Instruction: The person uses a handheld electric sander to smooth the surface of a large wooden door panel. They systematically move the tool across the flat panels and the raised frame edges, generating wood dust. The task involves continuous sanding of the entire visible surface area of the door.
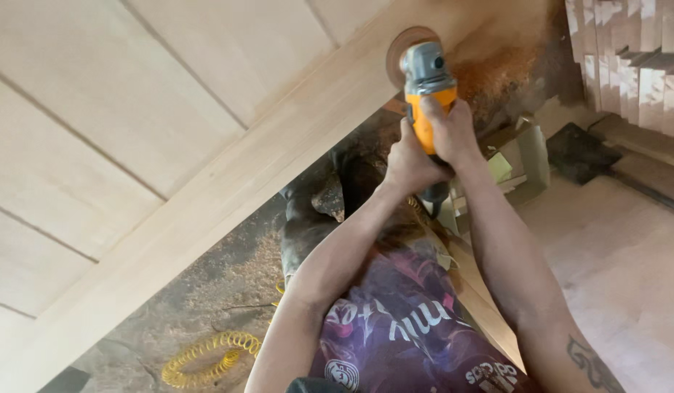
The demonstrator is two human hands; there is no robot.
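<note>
The sander (424, 87), a handheld power tool with an orange body and a grey metal head, sits with its round brown disc (404, 45) pressed against the edge of a pale wooden door (206, 182) that lies flat in front of the person. Both hands are wrapped tight around the orange grip: the left hand (406, 161) clasps it from below and behind, the right hand (450, 131) closes over it just ahead, the two touching. The long rail along the door's near edge looks smooth and even, a creamy bare wood, and the recessed panels behind it are equally clean, so much of the surface seems finished; the disc works at the far end of that rail, where I judge the last stretch remains. Beyond the tool a heap of reddish-brown sawdust (497, 73) lies thick and powdery. Down on the floor there are pale shavings (235, 280) and a coiled yellow hose (206, 356), springy and looped. Stacked wood pieces (632, 58) with slanted cut ends stand off to the right.
</note>
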